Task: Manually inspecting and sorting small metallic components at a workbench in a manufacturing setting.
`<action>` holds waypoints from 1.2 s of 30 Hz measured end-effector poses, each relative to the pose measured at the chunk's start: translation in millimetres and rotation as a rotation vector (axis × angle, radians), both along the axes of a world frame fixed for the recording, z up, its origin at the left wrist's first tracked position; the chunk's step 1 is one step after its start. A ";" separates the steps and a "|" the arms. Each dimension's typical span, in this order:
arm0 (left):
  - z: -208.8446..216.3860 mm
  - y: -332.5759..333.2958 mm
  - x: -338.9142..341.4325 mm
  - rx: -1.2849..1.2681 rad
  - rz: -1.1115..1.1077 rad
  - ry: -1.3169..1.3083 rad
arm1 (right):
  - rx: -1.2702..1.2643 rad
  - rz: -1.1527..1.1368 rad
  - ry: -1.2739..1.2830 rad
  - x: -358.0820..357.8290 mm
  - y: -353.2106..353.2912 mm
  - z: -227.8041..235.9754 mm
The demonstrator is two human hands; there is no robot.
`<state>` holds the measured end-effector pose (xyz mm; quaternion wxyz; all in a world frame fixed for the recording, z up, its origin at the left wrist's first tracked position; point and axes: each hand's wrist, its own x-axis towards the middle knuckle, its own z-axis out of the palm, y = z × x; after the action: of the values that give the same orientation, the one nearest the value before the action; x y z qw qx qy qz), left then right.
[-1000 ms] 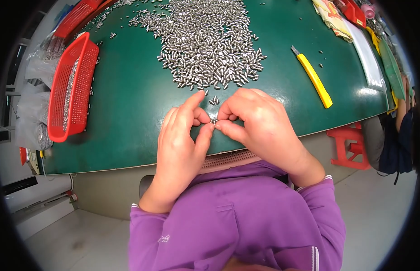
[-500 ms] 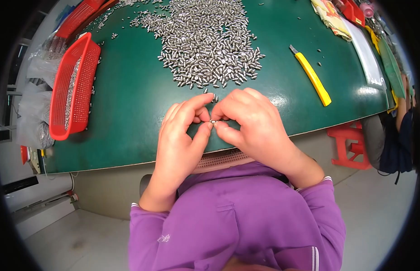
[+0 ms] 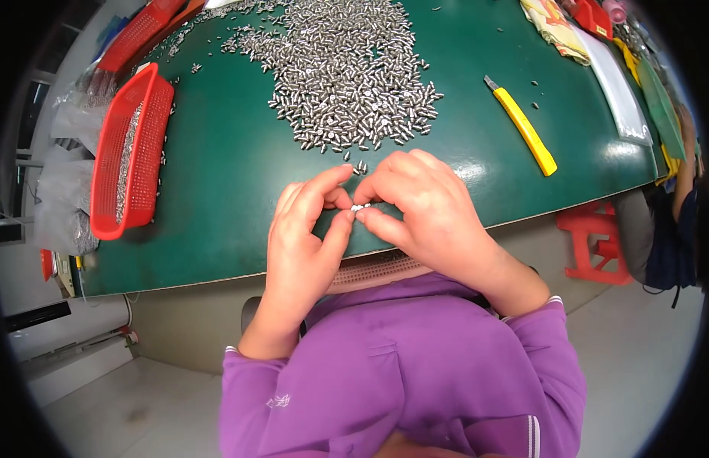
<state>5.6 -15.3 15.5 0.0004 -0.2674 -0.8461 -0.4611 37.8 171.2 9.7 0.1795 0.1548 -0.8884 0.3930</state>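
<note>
A small silver metal piece point(image 3: 360, 208) is pinched between the fingertips of both hands, just above the near edge of the green table. My left hand point(image 3: 299, 229) closes thumb and forefinger on its left end. On the other end, the thumb and forefinger of my right hand point(image 3: 433, 200) are pressed together. The fingers partly cover the piece, so its full shape is hidden. Several loose pointed metal pieces point(image 3: 360, 167) lie right beyond my fingertips. Farther off spreads a large pile of similar silver bullet-shaped pieces point(image 3: 351, 84).
A red perforated basket point(image 3: 106, 179) with metal pieces inside stands at the left, with another red basket point(image 3: 138, 32) behind it. A yellow utility knife point(image 3: 525, 131) lies on the right, blade exposed. Clear plastic sheets point(image 3: 615, 88) rest near the right edge. A red stool point(image 3: 595, 243) stands below.
Both hands stay together at nearly the same spot. The metal piece between the fingertips shows a little more than before. The whole view has shifted slightly.
</note>
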 end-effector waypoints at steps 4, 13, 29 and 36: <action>-0.1 -0.6 3.7 -0.033 -0.015 0.010 | 0.027 -0.003 -0.023 5.6 1.6 -1.5; 21.5 -7.6 18.3 -0.103 -0.356 -0.108 | 0.026 0.276 -0.150 30.7 33.2 18.9; -6.4 18.7 -22.6 -0.043 -0.018 0.162 | 0.153 -0.003 0.006 -16.5 8.1 8.7; -4.1 14.9 -9.5 -0.080 0.011 0.127 | 0.081 0.014 -0.054 -4.6 10.2 8.2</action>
<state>-3.9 -0.4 11.3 0.0459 -0.2915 -0.8635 -0.4091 33.2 181.4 17.9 0.1462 0.1576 -0.9069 0.3622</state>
